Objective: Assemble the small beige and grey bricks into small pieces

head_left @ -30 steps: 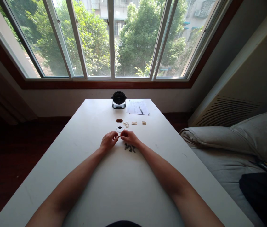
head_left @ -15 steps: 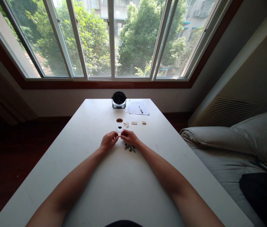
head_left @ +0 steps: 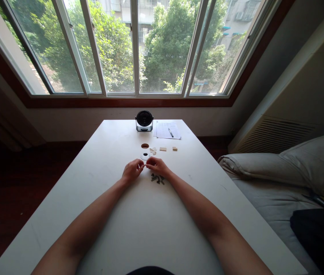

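My left hand (head_left: 133, 169) and my right hand (head_left: 156, 165) meet over the white table (head_left: 150, 214), fingertips pinched close together. Between them is a tiny piece, too small to name, which both hands seem to grip. Under my right wrist lie several dark grey pieces (head_left: 157, 179) in a loose heap. Just beyond my fingers is a white ring-shaped cover (head_left: 143, 157) with a dark centre. Past it, to the right, several small pale tan pieces (head_left: 153, 150) are scattered. Two neat tan blocks of pieces, one middle (head_left: 163, 149) and one right (head_left: 175, 149), lie farther along.
A round hole (head_left: 144, 146) opens in the tabletop beyond the cover. At the far edge stand a black round fan-like device (head_left: 144, 121) and paper sheets (head_left: 164, 130) with a pen (head_left: 170, 132) on them. A padded sofa (head_left: 259, 168) flanks the table on the right.
Hardly anything differs. Both hands stay in the same spot, with only a slight shift of the fingers around the tiny piece.
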Available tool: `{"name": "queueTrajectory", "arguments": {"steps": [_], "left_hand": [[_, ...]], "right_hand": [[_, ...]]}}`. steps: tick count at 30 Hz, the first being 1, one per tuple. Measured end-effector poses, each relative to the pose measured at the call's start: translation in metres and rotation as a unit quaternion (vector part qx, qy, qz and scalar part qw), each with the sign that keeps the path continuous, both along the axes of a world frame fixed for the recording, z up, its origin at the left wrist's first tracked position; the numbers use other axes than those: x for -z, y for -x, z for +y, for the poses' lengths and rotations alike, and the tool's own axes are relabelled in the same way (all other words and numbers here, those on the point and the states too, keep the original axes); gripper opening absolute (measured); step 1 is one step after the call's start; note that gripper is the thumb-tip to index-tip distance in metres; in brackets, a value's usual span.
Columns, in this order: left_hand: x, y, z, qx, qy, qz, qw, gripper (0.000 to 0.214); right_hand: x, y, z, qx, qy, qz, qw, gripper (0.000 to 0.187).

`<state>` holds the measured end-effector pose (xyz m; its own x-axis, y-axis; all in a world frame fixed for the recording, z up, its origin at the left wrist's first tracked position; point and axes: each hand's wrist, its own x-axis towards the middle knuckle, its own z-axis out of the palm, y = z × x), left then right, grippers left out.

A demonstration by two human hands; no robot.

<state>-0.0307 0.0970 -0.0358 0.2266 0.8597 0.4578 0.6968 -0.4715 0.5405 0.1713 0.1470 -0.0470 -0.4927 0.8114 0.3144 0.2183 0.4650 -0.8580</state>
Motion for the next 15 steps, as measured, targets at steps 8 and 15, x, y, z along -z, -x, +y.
{"name": "queueTrajectory", "arguments": {"steps": [8, 15], "left_hand": [[0.0006, -0.0002, 0.0, 0.005, -0.003, -0.004, 1.0, 0.01], [0.0005, -0.0005, 0.0, 0.01, 0.003, -0.005, 1.0, 0.009]], "right_hand": [[0.0007, -0.0004, -0.0007, -0.007, 0.011, 0.003, 1.0, 0.025], [-0.0004, 0.0, -0.0006, -0.013, 0.017, 0.014, 1.0, 0.026]]}}
